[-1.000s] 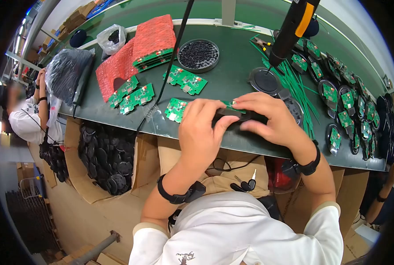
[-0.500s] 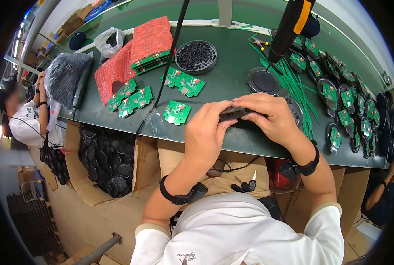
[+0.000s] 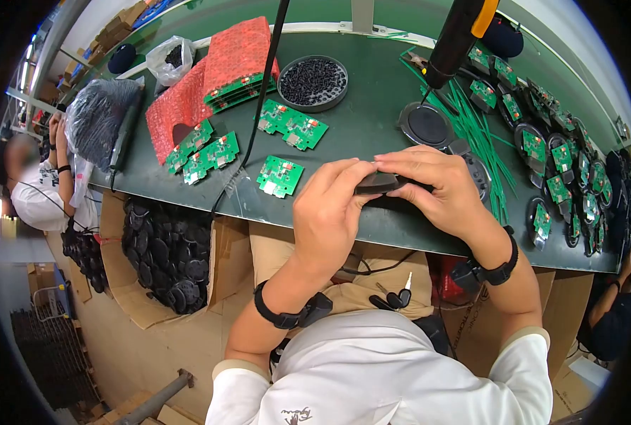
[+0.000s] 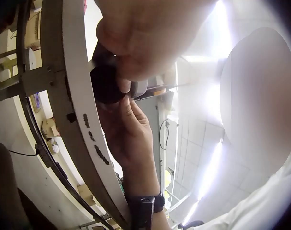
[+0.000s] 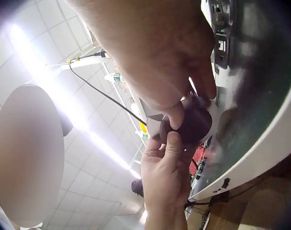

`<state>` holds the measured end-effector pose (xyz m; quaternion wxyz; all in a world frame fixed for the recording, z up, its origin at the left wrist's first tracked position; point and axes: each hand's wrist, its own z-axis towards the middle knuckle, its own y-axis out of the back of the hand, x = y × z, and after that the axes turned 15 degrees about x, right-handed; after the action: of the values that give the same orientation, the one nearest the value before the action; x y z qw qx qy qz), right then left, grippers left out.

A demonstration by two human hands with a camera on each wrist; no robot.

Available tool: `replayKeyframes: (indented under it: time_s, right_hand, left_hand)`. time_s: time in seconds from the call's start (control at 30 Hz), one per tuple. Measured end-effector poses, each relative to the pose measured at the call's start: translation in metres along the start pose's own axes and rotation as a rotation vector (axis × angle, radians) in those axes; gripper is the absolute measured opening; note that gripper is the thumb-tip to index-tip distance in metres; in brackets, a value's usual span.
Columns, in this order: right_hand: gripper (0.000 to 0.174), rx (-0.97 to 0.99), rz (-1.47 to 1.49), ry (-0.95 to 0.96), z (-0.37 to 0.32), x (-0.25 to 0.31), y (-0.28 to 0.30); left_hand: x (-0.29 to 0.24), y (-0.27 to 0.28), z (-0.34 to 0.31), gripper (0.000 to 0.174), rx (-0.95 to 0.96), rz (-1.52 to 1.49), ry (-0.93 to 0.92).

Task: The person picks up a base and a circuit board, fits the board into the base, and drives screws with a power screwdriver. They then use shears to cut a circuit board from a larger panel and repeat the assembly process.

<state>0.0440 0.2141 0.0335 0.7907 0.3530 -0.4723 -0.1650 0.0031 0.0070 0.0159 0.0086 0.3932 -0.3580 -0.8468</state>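
A dark rounded housing (image 3: pixel 378 185) is held between both hands above the table's front edge. The left hand (image 3: pixel 330 209) grips its left end, thumb below and fingers on top. The right hand (image 3: pixel 439 190) pinches its right end the same way. In the left wrist view the dark housing (image 4: pixel 107 85) lies between the thumbs and fingers of both hands; the right wrist view shows its round dark face (image 5: pixel 195 125). Fingers hide much of it. Just left of the left hand lies a green circuit board (image 3: pixel 280 176).
Behind are more boards (image 3: pixel 292 126), a round tray of black parts (image 3: pixel 314 103) and red bubble wrap (image 3: pixel 237 57). A power screwdriver (image 3: pixel 457 46) hangs above a round black part (image 3: pixel 427 125). Green strips (image 3: pixel 482 152) and assembled units (image 3: pixel 560 188) lie right; a carton (image 3: pixel 230 262) stands below.
The housing has tilted in the hands: its slotted edge showed half a second ago, and a smooth dark side shows now. Both hands remain on it, with small finger shifts.
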Motion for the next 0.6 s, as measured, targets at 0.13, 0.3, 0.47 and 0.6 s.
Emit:
replayKeyframes:
  time_s: [0.13, 0.3, 0.47, 0.6]
  right_hand:
    - [0.036, -0.002, -0.015, -0.001, -0.0007, 0.0006, -0.0004]
    - [0.035, -0.010, 0.004, -0.006, -0.0005, -0.0005, -0.0003]
    - [0.034, -0.010, 0.009, -0.005, 0.0002, 0.0002, 0.0006]
    - [0.034, -0.015, 0.006, -0.017, 0.0005, -0.0005, 0.0014]
  left_hand:
    - [0.0011, -0.0034, -0.0004, 0.039, -0.016, 0.034, 0.011]
    - [-0.0002, -0.0003, 0.0006, 0.038, 0.003, -0.037, -0.005]
    - [-0.0001, 0.0022, 0.0017, 0.038, 0.011, -0.089, -0.014]
    - [0.0004, 0.0022, 0.0041, 0.039, 0.027, -0.145, -0.025]
